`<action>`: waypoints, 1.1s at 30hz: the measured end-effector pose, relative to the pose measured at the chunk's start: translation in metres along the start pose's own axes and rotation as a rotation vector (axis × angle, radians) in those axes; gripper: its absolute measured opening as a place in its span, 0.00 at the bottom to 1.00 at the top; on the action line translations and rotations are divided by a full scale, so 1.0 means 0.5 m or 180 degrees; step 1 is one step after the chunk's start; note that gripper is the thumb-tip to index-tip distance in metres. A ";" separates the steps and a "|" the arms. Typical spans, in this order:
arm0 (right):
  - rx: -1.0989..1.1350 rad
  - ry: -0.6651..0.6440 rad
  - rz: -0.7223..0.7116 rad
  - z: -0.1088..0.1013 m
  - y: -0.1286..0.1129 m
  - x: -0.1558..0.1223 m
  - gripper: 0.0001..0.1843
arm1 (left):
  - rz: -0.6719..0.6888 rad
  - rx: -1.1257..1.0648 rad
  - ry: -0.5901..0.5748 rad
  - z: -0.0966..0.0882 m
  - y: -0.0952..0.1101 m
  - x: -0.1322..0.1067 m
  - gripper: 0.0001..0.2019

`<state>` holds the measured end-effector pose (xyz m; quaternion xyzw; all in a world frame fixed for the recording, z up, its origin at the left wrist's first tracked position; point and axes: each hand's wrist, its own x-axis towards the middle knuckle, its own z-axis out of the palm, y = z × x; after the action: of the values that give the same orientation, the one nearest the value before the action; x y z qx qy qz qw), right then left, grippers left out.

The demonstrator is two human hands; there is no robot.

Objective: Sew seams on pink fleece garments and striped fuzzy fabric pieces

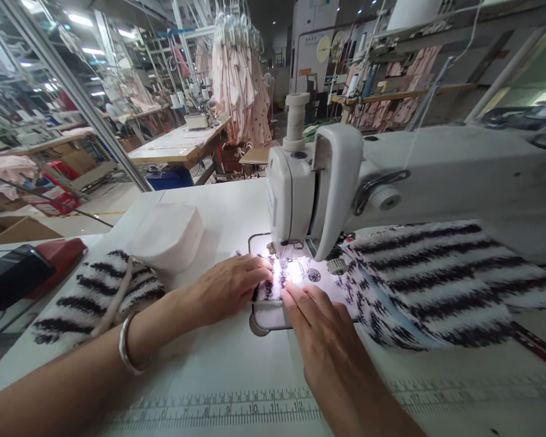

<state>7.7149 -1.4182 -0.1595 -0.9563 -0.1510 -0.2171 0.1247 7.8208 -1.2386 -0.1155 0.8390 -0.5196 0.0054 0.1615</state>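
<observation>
A white sewing machine (pixel 327 182) stands on the white table (pixel 227 364), its lamp lighting the needle area. A small piece of black-and-white striped fuzzy fabric (pixel 273 285) lies under the presser foot. My left hand (pixel 230 285) rests on the fabric's left side with fingers curled and pressed down on it. My right hand (pixel 323 331) lies flat, fingers stretched out, fingertips pressing the fabric just in front of the needle. A silver bangle (pixel 130 349) sits on my left wrist.
A larger striped fuzzy piece (pixel 437 285) lies right of the needle under the machine arm. Another striped piece (pixel 91 297) and a white pad stack (pixel 166 233) sit left. A black-and-red object (pixel 22 273) lies at far left. Printed rulers (pixel 236 409) mark the table's front. Pink garments (pixel 241 79) hang behind.
</observation>
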 end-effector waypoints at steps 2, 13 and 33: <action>0.0108 -0.0221 -0.0001 -0.016 0.018 0.012 0.28 | -0.0093 0.0059 0.0055 0.006 0.007 -0.002 0.12; -0.0037 -0.0517 -0.0091 -0.028 0.035 0.039 0.28 | 0.0006 0.0123 0.0069 -0.006 0.013 0.018 0.11; -0.0095 -0.0448 0.0119 -0.027 0.013 0.026 0.27 | -0.0285 0.0055 0.0129 0.009 0.053 -0.009 0.16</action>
<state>7.7233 -1.4252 -0.1430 -0.9736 -0.1383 -0.1492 0.1035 7.7950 -1.2469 -0.1133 0.8625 -0.4781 0.0196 0.1649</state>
